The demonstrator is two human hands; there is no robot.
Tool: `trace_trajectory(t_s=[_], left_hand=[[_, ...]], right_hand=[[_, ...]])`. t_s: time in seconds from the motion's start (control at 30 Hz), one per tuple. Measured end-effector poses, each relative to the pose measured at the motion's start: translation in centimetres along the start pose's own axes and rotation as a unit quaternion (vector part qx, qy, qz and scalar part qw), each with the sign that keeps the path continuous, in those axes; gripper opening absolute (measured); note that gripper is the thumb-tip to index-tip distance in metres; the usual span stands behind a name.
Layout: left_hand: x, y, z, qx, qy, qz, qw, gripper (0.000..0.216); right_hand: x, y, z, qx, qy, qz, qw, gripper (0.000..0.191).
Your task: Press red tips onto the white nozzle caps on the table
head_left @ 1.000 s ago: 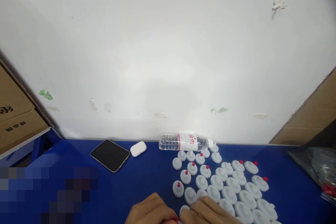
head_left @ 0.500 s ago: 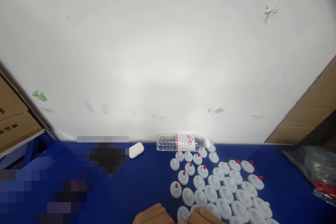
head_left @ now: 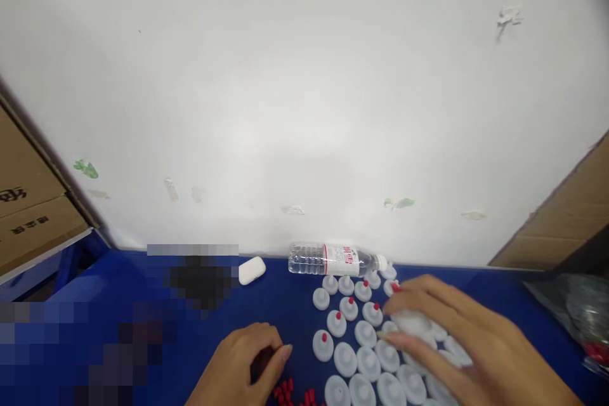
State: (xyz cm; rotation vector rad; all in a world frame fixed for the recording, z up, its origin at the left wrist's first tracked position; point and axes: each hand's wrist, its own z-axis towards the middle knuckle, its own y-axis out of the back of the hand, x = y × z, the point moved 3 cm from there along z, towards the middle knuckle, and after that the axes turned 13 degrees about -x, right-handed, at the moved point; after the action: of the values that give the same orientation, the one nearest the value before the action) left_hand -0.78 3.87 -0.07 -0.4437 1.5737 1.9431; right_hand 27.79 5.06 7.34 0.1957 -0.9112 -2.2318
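Observation:
Several white dome-shaped caps [head_left: 346, 358], some with red tips, stand in rows on the blue table [head_left: 285, 304]. My right hand [head_left: 457, 342] reaches over the far right of the rows. Its thumb and fingers are closed round one white cap [head_left: 412, 323], with a red tip showing by the forefinger. My left hand [head_left: 242, 361] rests on the table left of the caps, fingers curled in with thumb against fingertips; what is inside is hidden. A small heap of loose red pieces [head_left: 285, 391] lies just right of it at the bottom edge.
A clear water bottle [head_left: 333, 258] lies on its side against the white wall behind the caps. A white earbud case [head_left: 251, 270] sits to its left. Cardboard boxes stand at the left [head_left: 28, 216] and right [head_left: 561, 216]. A clear plastic bag [head_left: 575, 311] lies at the right edge.
My right hand has moved from the bottom edge up and right over the caps and closed on one. My left hand has shifted left. The loose red pieces have come into view.

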Motion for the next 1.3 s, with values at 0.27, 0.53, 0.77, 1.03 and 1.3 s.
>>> trace_trajectory(t_s=[0.27,0.53,0.77,1.03,1.3], left_hand=[[1.1,1.2,0.7,0.126,0.087,0.015,0.988,0.014],[1.0,1.8,0.9,0.192,0.134,0.010,0.972,0.016],[1.2,1.0,1.1,0.211,0.111,0.008,0.971,0.012],[1.0,1.0,0.2,0.146,0.070,-0.005,0.987,0.017],[0.9,0.9,0.7,0.148,0.063,0.007,0.987,0.014]], right_hand=[[-4.0,-3.2,-1.9,0.105,-0.071,-0.078,0.989,0.046],[-4.7,-5.6,-3.7,0.167,-0.109,-0.023,0.980,0.049],[-5.7,-4.7,-3.0,0.177,-0.141,-0.044,0.973,0.049],[-7.9,-5.9,-5.5,0.215,-0.107,-0.087,0.967,0.050],[-6.5,-3.6,-3.1,0.136,-0.125,-0.086,0.979,0.052]])
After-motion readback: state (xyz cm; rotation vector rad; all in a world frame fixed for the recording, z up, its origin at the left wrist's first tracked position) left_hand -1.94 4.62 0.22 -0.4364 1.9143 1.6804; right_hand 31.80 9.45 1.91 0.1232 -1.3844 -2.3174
